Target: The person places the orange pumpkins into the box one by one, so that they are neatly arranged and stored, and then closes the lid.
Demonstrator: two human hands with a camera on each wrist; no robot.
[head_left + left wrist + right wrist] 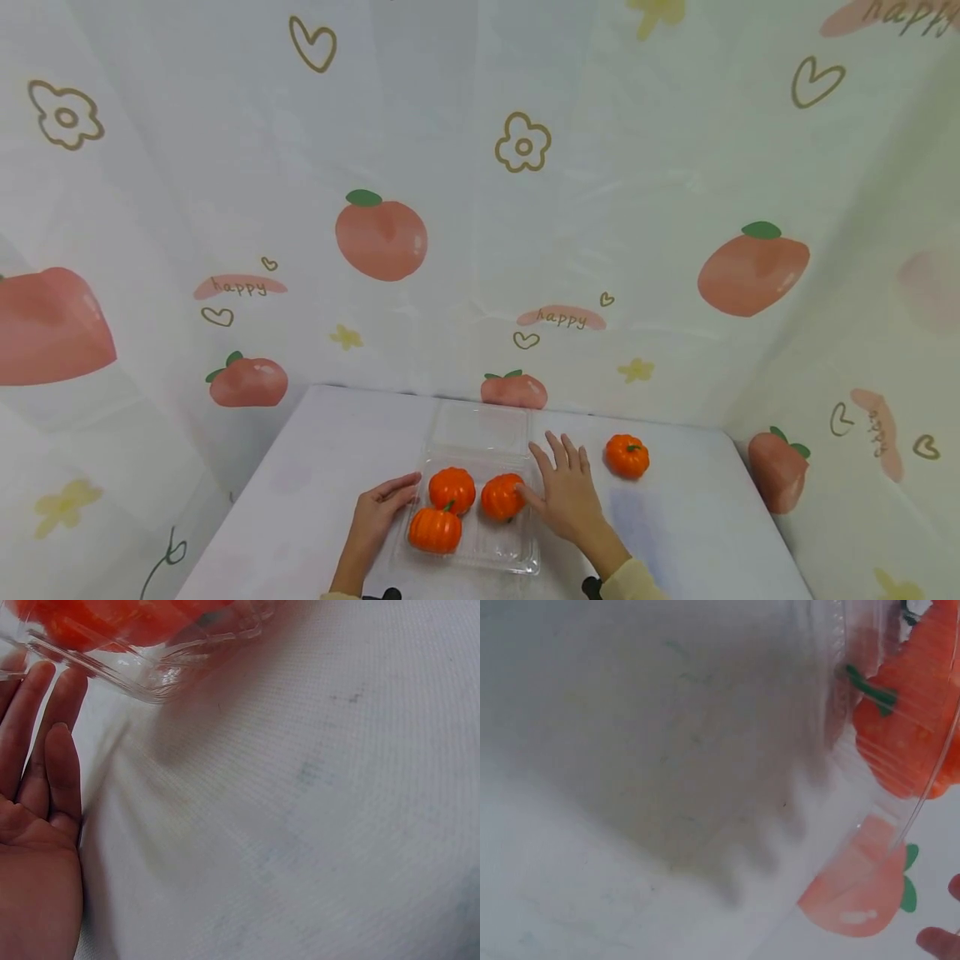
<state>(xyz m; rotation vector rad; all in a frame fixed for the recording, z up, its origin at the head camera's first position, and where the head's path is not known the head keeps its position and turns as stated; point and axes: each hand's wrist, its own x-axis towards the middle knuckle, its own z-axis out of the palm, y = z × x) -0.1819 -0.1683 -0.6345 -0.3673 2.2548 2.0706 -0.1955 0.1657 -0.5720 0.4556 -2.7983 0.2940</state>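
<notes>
So there are four pumpkins in total, all shiny orange with fat rounded ribs, and I can make out green stems. Three are in the box (501, 546), which is thin, clear plastic with ridged walls and a flat lid (480, 427) folded back behind it. Inside, the back left pumpkin (450, 486) and front left pumpkin (433, 531) are squashed up close, and the right pumpkin (498, 498) is near the box's right wall. Number four, the loose pumpkin (627, 457), is out on the counter (330, 467), right of the box. Counter's covered in white cloth, and the weave shows up close.

Two bare hands here. The left grip (375, 510) is relaxed, fingers mostly straight, tips by the box's left edge. The right grip (566, 497) is spread wide, thumb tip over the right pumpkin's side; can't tell how hard it's touching, if at all. One pale yellow sleeve (633, 581) on that arm. White backdrop (465, 100) has two gold outline flowers.
</notes>
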